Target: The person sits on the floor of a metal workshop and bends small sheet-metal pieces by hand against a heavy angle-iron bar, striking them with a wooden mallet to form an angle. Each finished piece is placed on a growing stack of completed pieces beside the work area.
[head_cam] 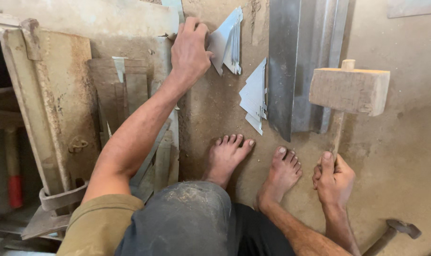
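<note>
My left hand (191, 50) reaches forward and rests on a stack of cut sheet-metal pieces (227, 41), its fingers curled on the stack's left edge. A second stack of similar pointed metal pieces (254, 97) lies just below it on the dirt floor. My right hand (334, 180) grips the handle of a wooden mallet (350, 90), whose block head is raised above the floor. My two bare feet (253, 163) are planted on the floor between the hands.
A long folded metal sheet (296, 66) lies beside the stacks. A rusty metal frame with flat strips (59, 118) stands at the left. A hammer (398, 232) lies at the lower right. A red-handled tool (14, 189) is at the far left.
</note>
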Available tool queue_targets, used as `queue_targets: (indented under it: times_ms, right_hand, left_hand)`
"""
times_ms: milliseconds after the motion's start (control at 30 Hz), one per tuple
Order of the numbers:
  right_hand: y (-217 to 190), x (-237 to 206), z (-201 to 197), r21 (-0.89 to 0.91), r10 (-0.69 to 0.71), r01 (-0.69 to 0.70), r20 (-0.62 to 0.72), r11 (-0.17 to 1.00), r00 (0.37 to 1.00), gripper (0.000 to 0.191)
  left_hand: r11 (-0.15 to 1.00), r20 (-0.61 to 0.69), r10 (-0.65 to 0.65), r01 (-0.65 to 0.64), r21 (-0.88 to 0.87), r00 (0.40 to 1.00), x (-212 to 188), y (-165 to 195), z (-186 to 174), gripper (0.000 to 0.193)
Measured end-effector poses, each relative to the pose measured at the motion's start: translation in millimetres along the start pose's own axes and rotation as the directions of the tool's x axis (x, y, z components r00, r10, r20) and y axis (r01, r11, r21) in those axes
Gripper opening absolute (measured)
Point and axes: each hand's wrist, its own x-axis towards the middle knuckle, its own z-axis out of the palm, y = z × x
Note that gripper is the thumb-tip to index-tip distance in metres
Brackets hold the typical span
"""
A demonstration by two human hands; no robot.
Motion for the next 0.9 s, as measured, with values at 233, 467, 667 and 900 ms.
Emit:
queue_targets:
  times_ms: [233,467,667,900]
  right_hand:
    - [-1,-4,-5,-0.008,0.035,-0.035,-0.02,0.999,0.999,0.036]
    - [5,-3,-3,0.015,0.046,-0.046,-0.008,0.999,0.999,0.036]
    - [9,-3,-4,0.017,0.058,-0.058,-0.002,0.998,0.998,0.036]
    - [1,-8,-6,0.088,-0.026,0.028,-0.031,0.996,0.999,0.036]
  left_hand:
    - [0.875,0.145,-0.242,0.28,-0.394,0.959,-2,-2,-10,0.028]
    - [0.774,0.083,-0.273,0.27,-0.573,0.958,-4,-8,-3,0.045]
    - [0.929,-0.214,-0.024,-0.057,-0.366,0.977,-1,-6,-2,0.033]
    - [0.601,0.238,-0.217,0.321,-0.732,0.947,-20,51,-22,0.039]
